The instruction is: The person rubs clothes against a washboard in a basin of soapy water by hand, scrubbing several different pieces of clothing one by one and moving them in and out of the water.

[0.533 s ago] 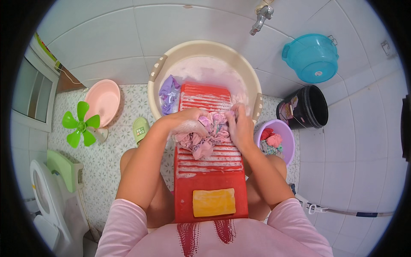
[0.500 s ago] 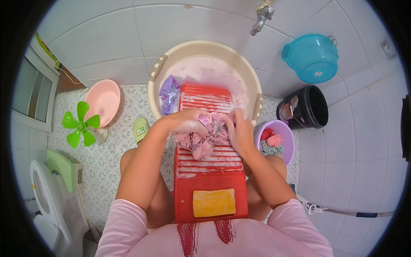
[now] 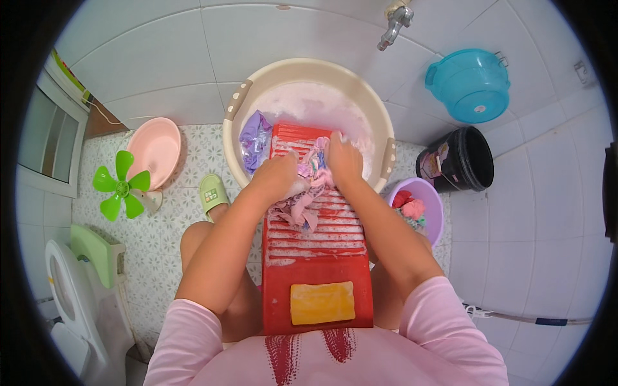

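A soapy pink patterned garment (image 3: 301, 209) lies bunched on the ridges of a red washboard (image 3: 277, 276). My left hand (image 3: 278, 177) is closed on its left side. My right hand (image 3: 345, 161) grips its upper right part, a little farther up the board. The washboard leans from my lap into a big beige basin (image 3: 302, 66) of sudsy water. Purple cloth (image 3: 255, 143) sits in the basin left of the board. On the board's smooth near end lies a yellow bar of laundry soap (image 3: 322, 303). Foam coats the ridges and my hands.
At right stand a lilac tub (image 3: 435, 209) of clothes and a black bucket (image 3: 475, 159). A blue basin (image 3: 475, 90) hangs on the wall near a tap (image 3: 394, 29). At left are a pink basin (image 3: 166, 145), a green fan (image 3: 122, 188), a green stool (image 3: 90, 254) and a toilet (image 3: 80, 302).
Both hands have moved up the washboard, the right one farther. The garment is stretched toward the basin with my right hand, and more foamy ridges show below it.
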